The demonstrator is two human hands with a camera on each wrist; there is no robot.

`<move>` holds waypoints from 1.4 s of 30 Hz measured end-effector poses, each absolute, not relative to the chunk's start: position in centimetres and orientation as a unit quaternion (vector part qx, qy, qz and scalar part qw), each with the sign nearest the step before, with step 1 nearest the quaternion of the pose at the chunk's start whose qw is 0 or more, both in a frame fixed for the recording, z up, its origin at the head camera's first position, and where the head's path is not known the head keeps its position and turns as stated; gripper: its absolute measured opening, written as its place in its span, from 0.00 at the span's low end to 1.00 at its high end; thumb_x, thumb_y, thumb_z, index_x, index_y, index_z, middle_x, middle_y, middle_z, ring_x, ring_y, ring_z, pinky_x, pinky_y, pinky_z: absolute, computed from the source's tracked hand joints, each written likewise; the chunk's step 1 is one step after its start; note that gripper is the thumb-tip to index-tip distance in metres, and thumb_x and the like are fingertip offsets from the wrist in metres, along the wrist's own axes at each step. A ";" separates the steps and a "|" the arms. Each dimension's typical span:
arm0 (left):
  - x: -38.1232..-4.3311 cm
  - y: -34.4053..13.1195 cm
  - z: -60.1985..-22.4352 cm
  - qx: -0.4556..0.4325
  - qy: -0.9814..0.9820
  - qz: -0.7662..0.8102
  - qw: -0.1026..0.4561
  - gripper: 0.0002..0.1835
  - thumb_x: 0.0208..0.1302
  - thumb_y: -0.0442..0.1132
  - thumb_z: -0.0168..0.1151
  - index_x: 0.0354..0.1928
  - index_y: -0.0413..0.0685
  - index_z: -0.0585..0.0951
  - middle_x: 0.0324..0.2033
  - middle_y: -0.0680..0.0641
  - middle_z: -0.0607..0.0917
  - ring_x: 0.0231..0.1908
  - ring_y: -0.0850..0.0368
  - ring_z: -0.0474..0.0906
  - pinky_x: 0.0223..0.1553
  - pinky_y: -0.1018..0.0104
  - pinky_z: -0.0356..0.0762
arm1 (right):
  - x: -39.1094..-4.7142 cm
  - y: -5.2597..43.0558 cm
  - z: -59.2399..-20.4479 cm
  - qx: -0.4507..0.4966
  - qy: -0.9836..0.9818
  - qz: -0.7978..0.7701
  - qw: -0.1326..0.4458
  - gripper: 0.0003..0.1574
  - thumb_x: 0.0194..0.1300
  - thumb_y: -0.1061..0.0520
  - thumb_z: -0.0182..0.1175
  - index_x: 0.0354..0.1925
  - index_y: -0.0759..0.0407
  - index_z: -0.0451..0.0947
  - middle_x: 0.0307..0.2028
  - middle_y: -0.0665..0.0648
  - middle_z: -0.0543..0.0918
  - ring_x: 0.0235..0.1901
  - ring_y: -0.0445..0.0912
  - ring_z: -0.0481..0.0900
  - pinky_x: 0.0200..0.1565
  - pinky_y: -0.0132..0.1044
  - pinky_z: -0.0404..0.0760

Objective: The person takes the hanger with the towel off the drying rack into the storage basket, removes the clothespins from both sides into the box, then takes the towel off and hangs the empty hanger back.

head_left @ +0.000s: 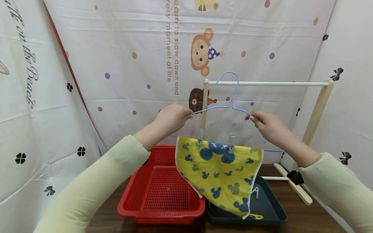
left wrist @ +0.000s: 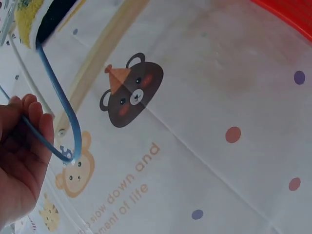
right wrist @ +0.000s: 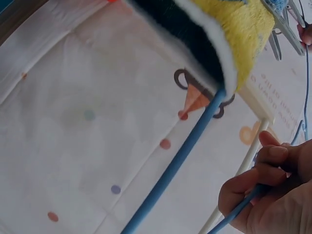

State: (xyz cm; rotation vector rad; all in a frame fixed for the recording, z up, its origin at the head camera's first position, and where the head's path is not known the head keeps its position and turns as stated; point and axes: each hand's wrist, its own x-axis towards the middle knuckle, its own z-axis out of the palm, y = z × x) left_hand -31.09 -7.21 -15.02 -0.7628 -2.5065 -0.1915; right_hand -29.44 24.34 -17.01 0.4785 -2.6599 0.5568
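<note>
A blue hanger (head_left: 233, 94) is held up in front of the rack, its hook close to the white rail. My left hand (head_left: 175, 118) grips one sloping arm of it and my right hand (head_left: 268, 126) pinches the other. Over its lower bar drapes a yellow towel (head_left: 218, 174) with blue mouse-head prints, one corner hanging lowest. Two grey clothespins, a left clothespin (head_left: 200, 138) and a right clothespin (head_left: 231, 143), clamp the towel's top edge. In the left wrist view, the fingers curl round the hanger wire (left wrist: 61, 102).
A drying rack with a white rail (head_left: 276, 83) and wooden posts stands behind. On the brown table (head_left: 303, 215) are a red basket (head_left: 161, 214) and, below the towel, a dark tray (head_left: 274, 207) with clothespins. Printed cloth (head_left: 131, 38) hangs around.
</note>
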 end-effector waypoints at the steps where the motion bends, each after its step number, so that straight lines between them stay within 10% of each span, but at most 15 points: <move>1: -31.0 -7.3 -15.1 -0.279 -0.923 -0.055 0.260 0.10 0.75 0.41 0.60 0.38 0.47 0.88 0.36 0.46 0.91 0.39 0.50 0.86 0.42 0.56 0.83 | -29.5 24.2 -17.1 0.173 -0.946 0.201 0.187 0.24 0.84 0.54 0.39 0.60 0.64 0.77 0.29 0.57 0.73 0.22 0.45 0.59 0.25 0.36 0.61; 15: -30.7 -10.4 -16.0 -0.271 -0.903 -0.001 0.334 0.09 0.65 0.23 0.59 0.38 0.43 0.84 0.40 0.44 0.92 0.42 0.47 0.89 0.45 0.55 0.87 | -29.9 21.8 -17.4 0.193 -0.943 0.201 0.181 0.23 0.81 0.46 0.49 0.56 0.62 0.78 0.26 0.55 0.76 0.25 0.47 0.67 0.27 0.38 0.66; 42: -29.2 -19.1 -14.7 -0.230 -0.905 -0.062 0.353 0.07 0.71 0.24 0.54 0.43 0.36 0.81 0.39 0.34 0.89 0.34 0.41 0.83 0.41 0.49 0.85 | -30.9 20.5 -18.7 0.257 -0.915 0.182 0.252 0.20 0.74 0.56 0.61 0.57 0.69 0.78 0.38 0.63 0.86 0.36 0.51 0.79 0.38 0.43 0.78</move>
